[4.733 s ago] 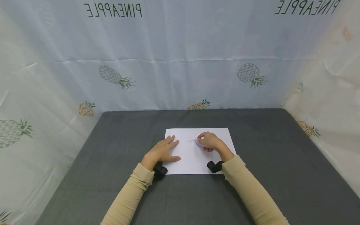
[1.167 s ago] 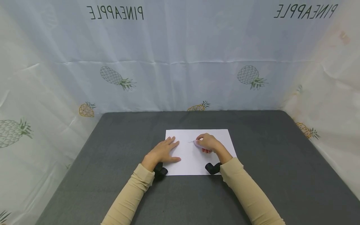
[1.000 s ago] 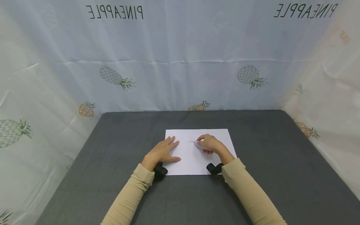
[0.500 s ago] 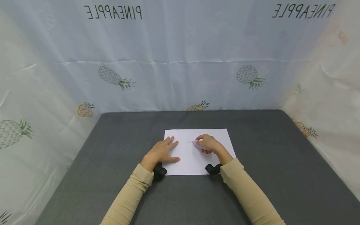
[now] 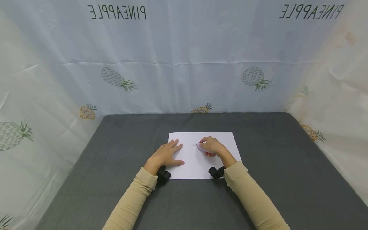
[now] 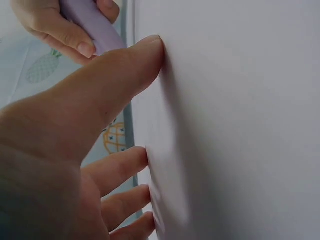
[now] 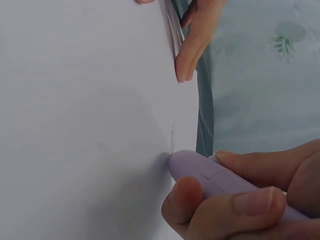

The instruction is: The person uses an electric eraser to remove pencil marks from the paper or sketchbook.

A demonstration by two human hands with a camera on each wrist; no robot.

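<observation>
A white sheet of paper (image 5: pixel 195 166) lies on the dark grey table. My left hand (image 5: pixel 165 155) rests on its left part with fingers spread. My right hand (image 5: pixel 214 147) grips a lilac, thick-bodied handheld tool with a rounded nose (image 7: pixel 215 175); a seam crosses its body, and its exact kind is unclear. The nose meets the paper beside a few thin dark lines (image 7: pixel 172 135), and the tip itself is hidden from the right wrist camera. In the left wrist view, the lilac tool (image 6: pixel 92 25) shows beyond my left thumb (image 6: pixel 145 55).
Black wrist-worn pieces (image 5: pixel 217 172) sit under both wrists, over the paper's near edge. The dark grey table (image 5: pixel 138 134) extends around the sheet. Behind it hangs a pale curtain (image 5: pixel 184 86) with pineapple prints, and similar cloth covers both sides.
My right hand shifts slightly back and forth with the lilac tool, now a little farther left than one second ago. My left hand stays in place on the paper.
</observation>
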